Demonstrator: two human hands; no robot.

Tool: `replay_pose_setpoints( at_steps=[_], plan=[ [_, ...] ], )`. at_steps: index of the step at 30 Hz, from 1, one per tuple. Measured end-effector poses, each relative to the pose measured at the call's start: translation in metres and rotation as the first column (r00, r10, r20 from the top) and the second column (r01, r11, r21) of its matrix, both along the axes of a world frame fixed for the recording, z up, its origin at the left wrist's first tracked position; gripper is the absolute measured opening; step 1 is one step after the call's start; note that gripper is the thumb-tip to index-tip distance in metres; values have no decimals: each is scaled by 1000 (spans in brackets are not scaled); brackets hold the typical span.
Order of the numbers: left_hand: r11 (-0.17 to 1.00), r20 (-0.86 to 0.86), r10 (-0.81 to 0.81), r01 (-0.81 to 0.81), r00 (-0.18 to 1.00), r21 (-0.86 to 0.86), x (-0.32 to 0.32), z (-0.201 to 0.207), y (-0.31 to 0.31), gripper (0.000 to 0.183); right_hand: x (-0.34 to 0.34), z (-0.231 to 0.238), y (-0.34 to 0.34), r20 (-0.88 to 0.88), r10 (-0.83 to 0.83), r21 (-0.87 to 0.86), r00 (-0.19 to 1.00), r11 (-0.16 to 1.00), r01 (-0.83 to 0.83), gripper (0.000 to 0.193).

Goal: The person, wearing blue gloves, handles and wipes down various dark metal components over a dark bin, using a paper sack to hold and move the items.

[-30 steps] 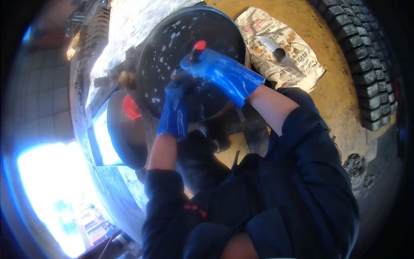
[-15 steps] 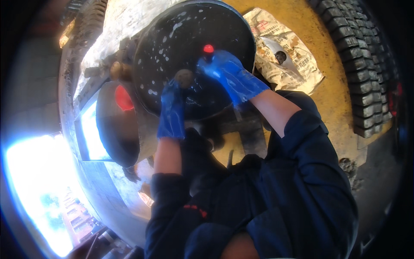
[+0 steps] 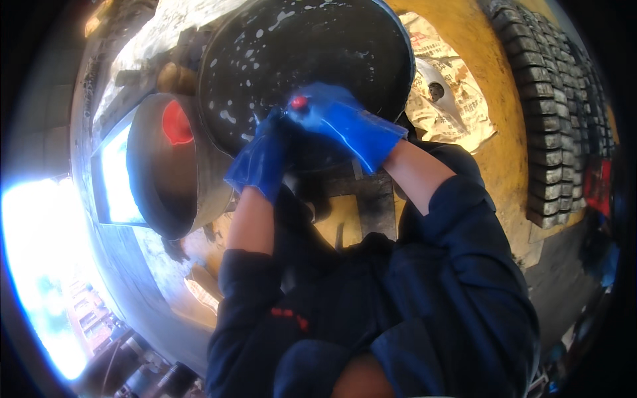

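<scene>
A large round black basin [image 3: 229,73] of dark liquid with white foam patches stands in front of me. Both my hands wear blue rubber gloves and meet low over its near half. My right hand [image 3: 332,119] is closed round a tool with a round red end [image 3: 299,102]; the rest of the tool is covered by the glove. Close against it on the left, my left hand [image 3: 262,152] is closed with its fingertips dark and blurred. Whatever the left fingers hold is hidden between the two gloves.
Left of the basin lies a tilted drum-like container [image 3: 162,179] with a red patch inside. A printed paper sack [image 3: 458,106] with a round, dark-centred part on it is at the right. Beyond stand thick treaded tyres [image 3: 547,119] on the yellow floor [image 3: 501,179].
My right hand has come down and left with the red-ended tool, up against my left hand. The round brownish piece seen at the left fingertips is now out of sight.
</scene>
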State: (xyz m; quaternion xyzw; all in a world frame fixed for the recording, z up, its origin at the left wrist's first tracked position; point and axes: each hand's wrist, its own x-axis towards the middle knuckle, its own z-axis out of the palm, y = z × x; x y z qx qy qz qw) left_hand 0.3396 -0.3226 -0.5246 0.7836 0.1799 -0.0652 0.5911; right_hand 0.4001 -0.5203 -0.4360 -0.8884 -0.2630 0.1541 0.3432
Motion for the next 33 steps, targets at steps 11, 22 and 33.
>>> replay_pose_setpoints(
  at_steps=[11, 22, 33],
  plan=[
    [992, 9, -62, 61, 998, 114, -1, 12, -8, 49, 24, -5, -44, -159, 82, -184, 984, 977, -111, 39],
    [814, -35, -299, 274, 954, 512, 7, 30, -1, 52, 23, -5, -44, -160, -201, 16, 966, 978, 206, 40],
    [995, 4, -92, 92, 996, -31, 15, 33, -6, 51, 9, -1, -24, -774, -169, 308, 611, 741, 596, 37]
  ],
)
